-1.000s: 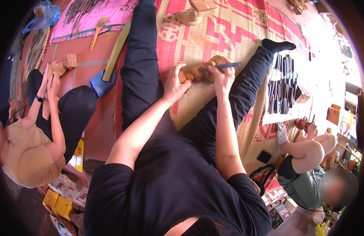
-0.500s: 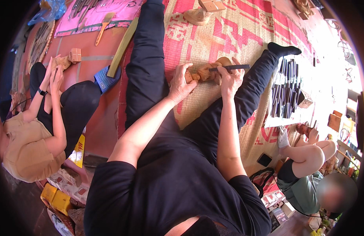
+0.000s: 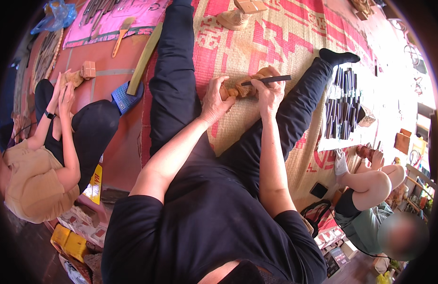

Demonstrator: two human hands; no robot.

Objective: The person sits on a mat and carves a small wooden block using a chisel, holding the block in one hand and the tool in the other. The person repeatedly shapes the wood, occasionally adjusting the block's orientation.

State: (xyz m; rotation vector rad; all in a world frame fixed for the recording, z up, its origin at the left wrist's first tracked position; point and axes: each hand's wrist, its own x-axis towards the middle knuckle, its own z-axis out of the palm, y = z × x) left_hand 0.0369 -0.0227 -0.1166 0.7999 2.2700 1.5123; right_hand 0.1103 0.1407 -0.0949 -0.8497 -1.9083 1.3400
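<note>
A brown wooden carving (image 3: 244, 90) with a knotted, sculpted shape lies crosswise between my outstretched legs, above the woven mat. My left hand (image 3: 216, 100) is closed round its left end, thumb on the near side. My right hand (image 3: 271, 94) grips a slim dark carving chisel (image 3: 279, 79) between thumb and fingers. The chisel slants slightly, its left tip touching or very close to the middle of the carving. Part of the carving's right end is hidden behind the right hand, so I cannot tell whether those fingers also touch it.
Another carving (image 3: 234, 20) with a block base stands far ahead on the mat (image 3: 219, 61). Rows of dark-handled tools (image 3: 342, 104) lie right on a white sheet. A wooden strip (image 3: 144, 61), brush (image 3: 119, 42) and blue sandal (image 3: 126, 98) lie left. Co-workers sit on both sides.
My right hand and the chisel have shifted slightly left and down along the carving. The left hand keeps its hold. The left co-worker's hands have moved a little on their own carving.
</note>
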